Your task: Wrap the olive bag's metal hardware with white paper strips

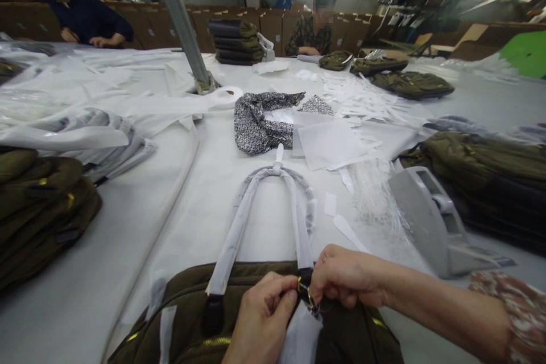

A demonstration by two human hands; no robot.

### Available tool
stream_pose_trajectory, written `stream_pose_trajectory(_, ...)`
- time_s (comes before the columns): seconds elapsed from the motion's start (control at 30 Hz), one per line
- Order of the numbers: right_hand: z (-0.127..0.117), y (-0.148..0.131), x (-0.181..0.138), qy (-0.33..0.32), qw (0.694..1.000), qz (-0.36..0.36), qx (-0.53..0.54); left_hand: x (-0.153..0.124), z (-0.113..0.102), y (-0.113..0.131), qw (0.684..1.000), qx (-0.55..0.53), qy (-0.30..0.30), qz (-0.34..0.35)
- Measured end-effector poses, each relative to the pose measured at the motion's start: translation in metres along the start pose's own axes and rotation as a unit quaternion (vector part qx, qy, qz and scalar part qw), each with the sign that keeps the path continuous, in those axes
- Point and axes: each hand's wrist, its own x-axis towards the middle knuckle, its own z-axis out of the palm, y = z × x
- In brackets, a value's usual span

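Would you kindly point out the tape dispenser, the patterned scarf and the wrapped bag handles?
tape dispenser (430,222), head view, on its grey sloping body.
patterned scarf (253,125), head view, on the folded left part.
wrapped bag handles (239,227), head view, on the left strap's white wrapping.

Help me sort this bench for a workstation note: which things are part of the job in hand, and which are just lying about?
In hand:
- left hand and right hand, pinching at the gold ring
- olive bag
- wrapped handles

Lying about:
- tape dispenser
- patterned cloth
- stacked olive bags
- white paper sheets
- tape roll
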Motion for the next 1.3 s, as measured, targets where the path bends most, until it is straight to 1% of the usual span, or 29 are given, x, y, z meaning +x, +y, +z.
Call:
stream_pose_trajectory(0.2,0.003,-0.002,0.000,0.059,0.997,0.040,-0.021,0.006,-0.002,0.003,0.997,-0.065,-0.017,-0.039)
stream_pose_trajectory(0.27,0.004,-0.004,0.000,0.071,0.996,0.050,-0.031,0.011,-0.005,0.004,0.996,-0.070,-0.038,-0.037)
stream_pose_trajectory(0.33,0.006,-0.008,0.000,0.073,0.995,0.056,-0.036,0.016,-0.009,0.005,0.994,-0.067,-0.074,-0.048)
stream_pose_trajectory(0.47,0.008,-0.010,-0.004,0.088,0.994,0.055,-0.038,0.024,-0.017,0.010,0.972,-0.088,-0.165,-0.146)
stream_pose_trajectory(0.53,0.009,-0.007,-0.009,0.099,0.994,0.014,-0.051,0.026,-0.018,0.011,0.963,-0.112,-0.175,-0.172)
stream_pose_trajectory(0.63,0.010,0.005,-0.018,0.098,0.987,-0.112,-0.068,0.025,-0.017,0.009,0.961,-0.158,-0.164,-0.156)
stream_pose_trajectory(0.7,0.013,0.016,-0.022,0.086,0.979,-0.179,-0.046,0.022,-0.015,0.006,0.960,-0.180,-0.160,-0.141)
stream_pose_trajectory(0.8,0.021,0.034,-0.025,0.101,0.963,-0.248,0.009,0.015,-0.009,0.001,0.968,-0.176,-0.139,-0.116)
stream_pose_trajectory(0.9,0.029,0.045,-0.027,0.115,0.947,-0.296,0.044,0.007,0.000,-0.004,0.987,-0.126,-0.076,-0.062)
stream_pose_trajectory(1.0,0.032,0.048,-0.028,0.071,0.945,-0.303,0.096,0.001,0.009,-0.007,0.998,-0.056,-0.010,-0.023)
stream_pose_trajectory(1.07,0.031,0.046,-0.030,0.044,0.948,-0.297,0.105,-0.001,0.014,-0.009,0.999,-0.034,0.014,-0.014)
stream_pose_trajectory(1.2,0.028,0.036,-0.035,0.027,0.963,-0.260,0.061,-0.001,0.018,-0.012,0.998,-0.044,0.041,-0.005)
stream_pose_trajectory(1.3,0.028,0.030,-0.035,0.031,0.981,-0.188,0.040,0.000,0.019,-0.013,0.997,-0.067,0.034,-0.003)
